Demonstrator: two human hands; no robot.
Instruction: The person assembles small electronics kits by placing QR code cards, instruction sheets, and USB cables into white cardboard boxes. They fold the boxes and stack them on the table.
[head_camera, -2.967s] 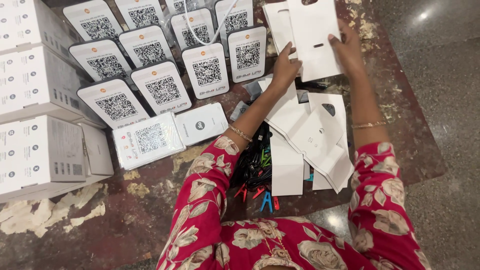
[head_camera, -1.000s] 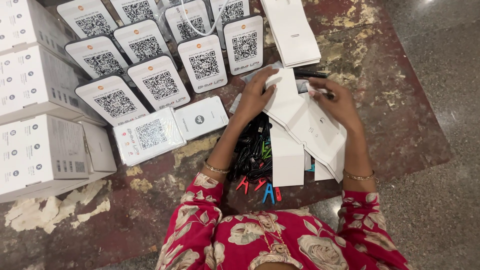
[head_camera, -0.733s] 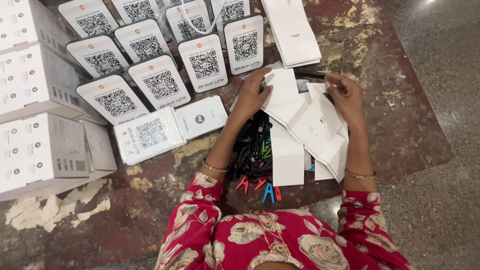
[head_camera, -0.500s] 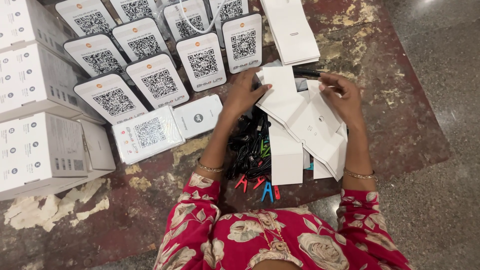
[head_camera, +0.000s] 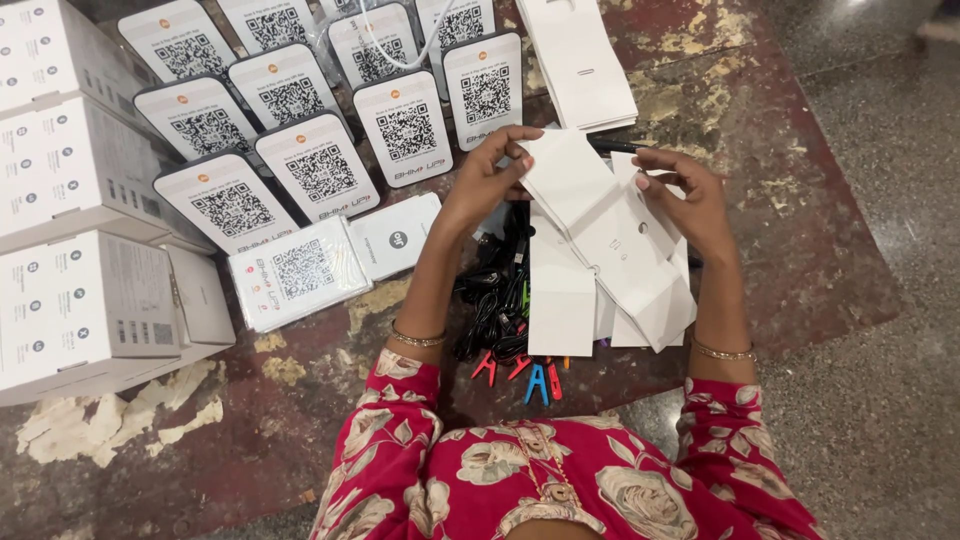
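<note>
two hands (head_camera: 590, 185), flat white card sleeves (head_camera: 600, 215)

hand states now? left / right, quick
Left hand: shut, pinching the top white card at its corner.
Right hand: open, fingers spread on the white card pile.

Likely packing workshop: code placards (head_camera: 318, 170) in rows, stacked white boxes (head_camera: 75, 300), worn red floor (head_camera: 790, 240).

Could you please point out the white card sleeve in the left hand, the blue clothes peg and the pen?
White folded card sleeve (head_camera: 565, 180), head view, its upper flat face.
Blue plastic clothes peg (head_camera: 537, 383), head view, its middle.
Black pen (head_camera: 615, 146), head view, its barrel.
</note>
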